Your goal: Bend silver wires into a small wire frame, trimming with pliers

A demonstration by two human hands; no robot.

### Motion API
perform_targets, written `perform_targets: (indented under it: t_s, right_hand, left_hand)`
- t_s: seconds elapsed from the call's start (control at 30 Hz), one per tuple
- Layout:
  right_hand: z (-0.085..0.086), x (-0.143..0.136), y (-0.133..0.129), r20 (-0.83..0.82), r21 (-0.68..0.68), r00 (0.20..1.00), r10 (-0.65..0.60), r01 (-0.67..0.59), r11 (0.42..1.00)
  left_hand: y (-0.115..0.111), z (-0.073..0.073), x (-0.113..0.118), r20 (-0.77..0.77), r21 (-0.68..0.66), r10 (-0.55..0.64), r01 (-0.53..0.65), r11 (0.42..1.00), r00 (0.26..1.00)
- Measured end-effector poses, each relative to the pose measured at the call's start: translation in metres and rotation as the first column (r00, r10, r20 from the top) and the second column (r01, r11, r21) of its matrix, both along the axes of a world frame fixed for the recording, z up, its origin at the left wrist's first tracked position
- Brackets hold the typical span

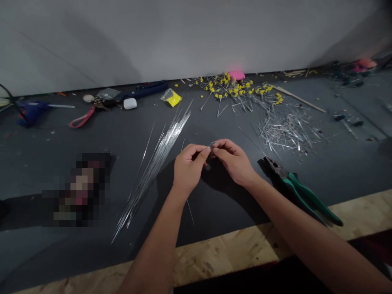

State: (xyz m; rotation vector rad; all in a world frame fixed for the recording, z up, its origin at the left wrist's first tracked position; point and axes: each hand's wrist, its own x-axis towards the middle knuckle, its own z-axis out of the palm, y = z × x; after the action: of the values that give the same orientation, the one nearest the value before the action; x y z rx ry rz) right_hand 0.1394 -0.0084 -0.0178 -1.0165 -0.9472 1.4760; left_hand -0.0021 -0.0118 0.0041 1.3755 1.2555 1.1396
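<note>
The dark table top (92, 141) is the largest thing, and along its near side runs a pale wooden edge (229, 253). Over the table, the left hand (187, 165) and the right hand (236, 162) are close together, both with fingers bent in a pinch. To the left of the left hand lies a long bundle of straight wires (161, 153), slanting. Pliers with green handles (301, 194) lie to the right, near the right forearm. Beyond the hands, toward the wall, is a group of yellow-tipped wire pieces (235, 89) — a loose heap of short wires (286, 128) lies beside it, to the right. Smaller are the yellow packet (173, 98) and the pink lump (236, 75). The smallest is the thin curved wire (212, 142) — it is between the two hands, pinched at the fingertips of each
</note>
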Motion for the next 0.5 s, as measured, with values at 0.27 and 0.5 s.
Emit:
perform_targets:
  t_s: [0.27,0.5]
  right_hand:
    - [0.003,-0.003,0.003,-0.021,-0.036,0.999,-0.042,0.042,0.998]
    - [0.012,-0.005,0.001,0.151,-0.049,0.988,-0.046,0.053,0.997]
  left_hand:
    - [-0.005,-0.003,0.003,-0.277,0.375,0.072,0.038,0.926,0.958]
    - [-0.005,-0.003,0.002,-0.340,0.424,0.117,0.041,0.905,0.933]
